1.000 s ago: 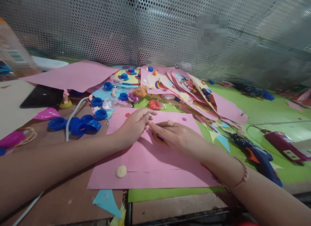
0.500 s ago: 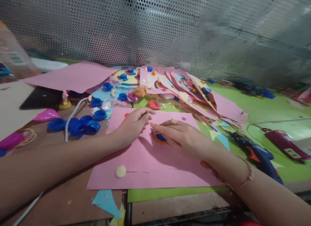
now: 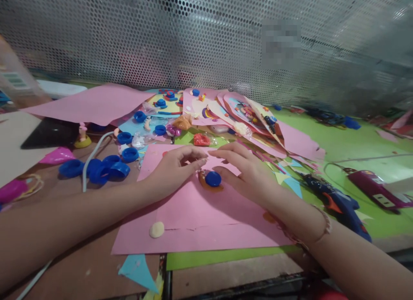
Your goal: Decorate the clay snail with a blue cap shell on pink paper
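A glossy blue clay ball [image 3: 213,178] sits on a flat orange-brown clay piece [image 3: 206,184] on the pink paper sheet [image 3: 193,214]. Just left of and beyond it, my left hand [image 3: 177,166] has its thumb and index fingertips drawn together in a pinch; anything between them is too small to make out. My right hand [image 3: 250,173] curves over the right side of the blue ball, fingers stretched and apart, the thumb side close to the ball. A cream clay disc [image 3: 157,229] lies near the sheet's lower left.
Several blue plastic rings [image 3: 106,168] and a white cable [image 3: 92,156] are at left. Behind lie clay-decorated pink sheets [image 3: 226,106] and a red clay packet [image 3: 201,139]. A dark blue glue gun [image 3: 335,201] and a maroon power strip [image 3: 377,186] rest at right.
My right hand has lifted and spread its fingers, uncovering the blue ball that it partly hid. My left thumb has moved away from the palm. The view has shifted slightly.
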Tool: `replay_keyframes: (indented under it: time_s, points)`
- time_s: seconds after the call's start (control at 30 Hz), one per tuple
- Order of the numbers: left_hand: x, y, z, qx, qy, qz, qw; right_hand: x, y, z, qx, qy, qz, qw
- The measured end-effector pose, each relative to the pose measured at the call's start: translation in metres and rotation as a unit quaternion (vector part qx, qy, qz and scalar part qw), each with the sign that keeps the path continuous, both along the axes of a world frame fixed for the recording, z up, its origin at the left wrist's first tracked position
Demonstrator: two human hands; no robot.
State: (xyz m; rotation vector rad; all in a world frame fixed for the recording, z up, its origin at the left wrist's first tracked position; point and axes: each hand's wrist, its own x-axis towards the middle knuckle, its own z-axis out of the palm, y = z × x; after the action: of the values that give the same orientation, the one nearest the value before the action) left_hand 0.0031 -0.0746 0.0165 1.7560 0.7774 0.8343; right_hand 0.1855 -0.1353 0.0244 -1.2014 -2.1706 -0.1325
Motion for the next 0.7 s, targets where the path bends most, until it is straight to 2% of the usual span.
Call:
replay_keyframes:
  time_s: [0.1,0.27,0.53,0.7]
  points:
    - [0.0000,-0.0019,0.0004,0.014,0.002,-0.019,1.000,-0.0016,0.0007,-0.0001,0.002,-0.007,0.002,1.000]
    - [0.0013,-0.0019,-0.0009,0.000,-0.026,-0.015,1.000,-0.0049,0.0004,0.0007,0.010,-0.004,0.006,1.000]
    - [0.0004,-0.0037,0.0006,0.005,-0.032,-0.035,0.999,-0.0061,0.0001,0.0004,0.048,-0.010,0.040,0.998]
    - [0.0002,-0.0037,0.0006,-0.006,-0.035,-0.012,0.999,-0.0016,0.0020,-0.0031,0.019,0.054,0.073,0.996]
